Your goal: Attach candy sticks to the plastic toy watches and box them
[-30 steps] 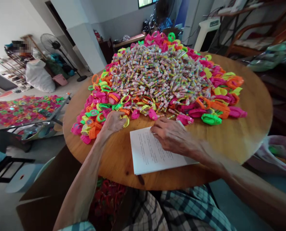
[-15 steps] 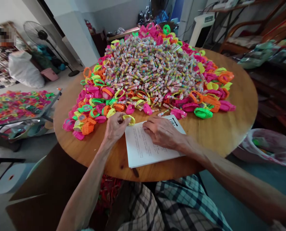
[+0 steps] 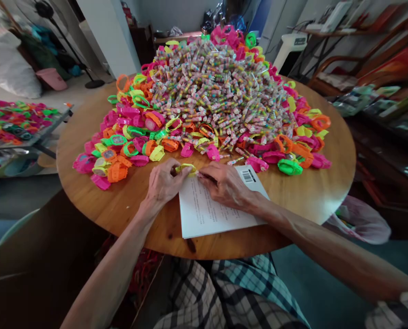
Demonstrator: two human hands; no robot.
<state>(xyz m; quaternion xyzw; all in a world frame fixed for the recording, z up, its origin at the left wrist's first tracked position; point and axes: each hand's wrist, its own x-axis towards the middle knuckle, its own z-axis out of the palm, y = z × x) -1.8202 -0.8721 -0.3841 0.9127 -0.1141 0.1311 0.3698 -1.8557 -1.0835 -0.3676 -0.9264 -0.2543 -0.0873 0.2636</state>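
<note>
With the left hand [image 3: 164,183], grasped a small yellow plastic loop [image 3: 186,166], shaped like a toy watch band, between thumb and curled fingers, right at the top left corner of a white, printed paper booklet or stack of sheets [image 3: 204,219]. Brought the right hand [image 3: 222,185] in close beside the loop's right end, with bent thumb and fingertips drawn together above the page. Could not tell the right hand's exact hold: possibly pinching a tiny pale piece, possibly only touching the loop. A second earlier, had reached with the left hand to the near edge of the bright heap, apparently for this same loop, while resting the right hand on the page; half a second after that, had carried the loop to the paper, well apart from the right fingers. Now had narrowed that gap, seemingly turning from one-handed picking to handling one piece with both hands. Left beyond the paper, on a round, honey-brown wooden table [image 3: 300,201], a mound of small cylindrical pieces in shiny clear wrap [image 3: 224,91], and, around its foot, a thick fringe of loose pink, orange, yellow and green plastic watch bands [image 3: 117,172]. Left uncovered, too, the black-and-white barcode [image 3: 248,176] near the paper's upper right corner.
</note>
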